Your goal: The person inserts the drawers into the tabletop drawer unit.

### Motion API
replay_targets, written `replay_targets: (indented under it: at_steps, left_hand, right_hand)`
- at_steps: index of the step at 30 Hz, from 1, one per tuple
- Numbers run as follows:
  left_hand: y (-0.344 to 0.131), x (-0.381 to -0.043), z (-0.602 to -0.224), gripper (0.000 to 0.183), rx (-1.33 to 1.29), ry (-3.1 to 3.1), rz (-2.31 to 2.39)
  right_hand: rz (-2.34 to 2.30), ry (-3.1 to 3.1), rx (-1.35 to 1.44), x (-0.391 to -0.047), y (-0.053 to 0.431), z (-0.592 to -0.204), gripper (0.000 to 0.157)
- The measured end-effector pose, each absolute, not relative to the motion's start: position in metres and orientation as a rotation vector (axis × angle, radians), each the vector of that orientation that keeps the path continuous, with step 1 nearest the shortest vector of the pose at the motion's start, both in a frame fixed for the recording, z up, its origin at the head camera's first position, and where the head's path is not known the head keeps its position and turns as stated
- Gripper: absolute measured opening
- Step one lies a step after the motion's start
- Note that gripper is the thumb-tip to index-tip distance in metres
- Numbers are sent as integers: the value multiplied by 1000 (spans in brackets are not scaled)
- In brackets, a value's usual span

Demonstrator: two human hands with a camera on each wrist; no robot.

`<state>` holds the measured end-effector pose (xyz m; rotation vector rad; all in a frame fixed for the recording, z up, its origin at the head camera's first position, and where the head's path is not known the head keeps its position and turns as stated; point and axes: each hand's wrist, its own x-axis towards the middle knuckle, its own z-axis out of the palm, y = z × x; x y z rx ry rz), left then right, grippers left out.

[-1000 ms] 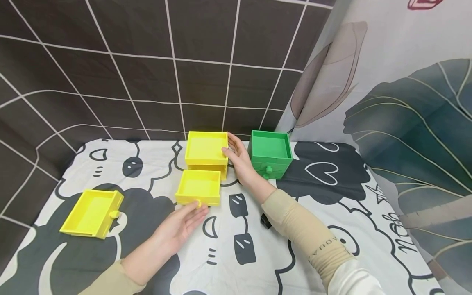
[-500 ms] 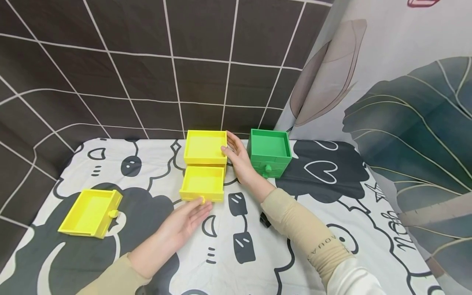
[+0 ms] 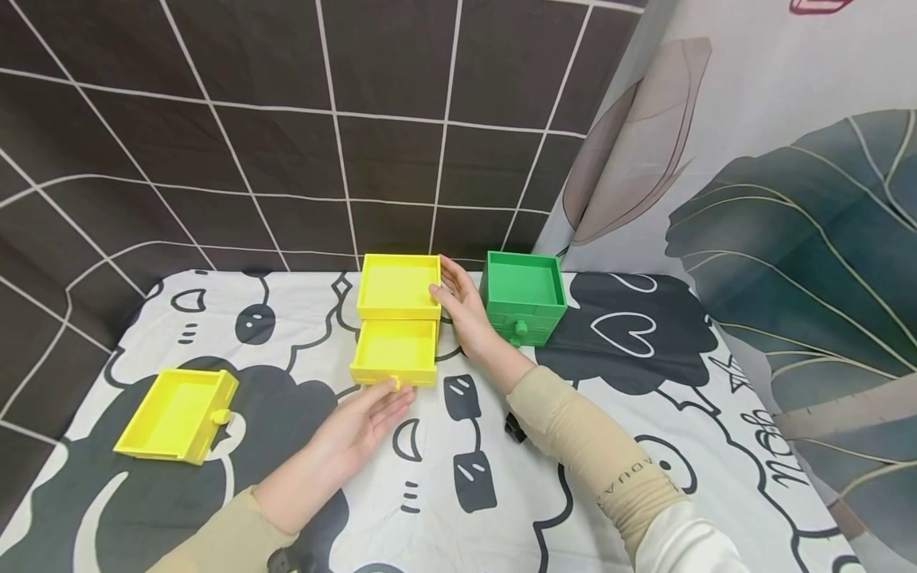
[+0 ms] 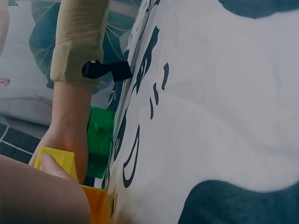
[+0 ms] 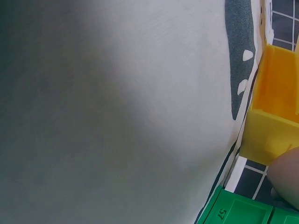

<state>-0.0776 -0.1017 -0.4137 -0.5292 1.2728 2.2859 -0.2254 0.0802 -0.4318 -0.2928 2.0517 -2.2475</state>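
In the head view a yellow box frame (image 3: 399, 286) with a shallow tray top stands at the back of the table. My right hand (image 3: 466, 309) grips its right side, the thumb over the top rim and the other fingers along the side wall. A yellow drawer (image 3: 396, 348) sticks out of the frame's front, partly inside it. My left hand (image 3: 358, 422) pinches that drawer at its front knob (image 3: 395, 383). The left wrist view shows the left thumb against a yellow piece (image 4: 60, 158). In the right wrist view the yellow frame (image 5: 266, 133) has a hollow opening.
A second yellow drawer (image 3: 175, 414) lies at the left, its knob facing right. Just right of my right hand stands a green drawer box (image 3: 525, 294) with knobs on its front. Behind runs a dark gridded cloth wall (image 3: 286, 151); a patterned curtain (image 3: 809, 263) hangs at the right.
The pinched yellow drawer has moved back into the frame, and my left hand has gone forward with it. My right hand stays on the frame.
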Motion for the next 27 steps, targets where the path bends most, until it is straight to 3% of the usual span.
replay_targets:
  at_steps: [16, 27]
  left_hand:
    - [-96, -82, -413, 24, -520, 1295, 2289]
    - [-96, -80, -416, 10, -566, 1277, 2341]
  right_hand:
    - [-2242, 2055, -287, -224, 81, -430, 65]
    - [-2220, 2073, -288, -224, 81, -431, 65]
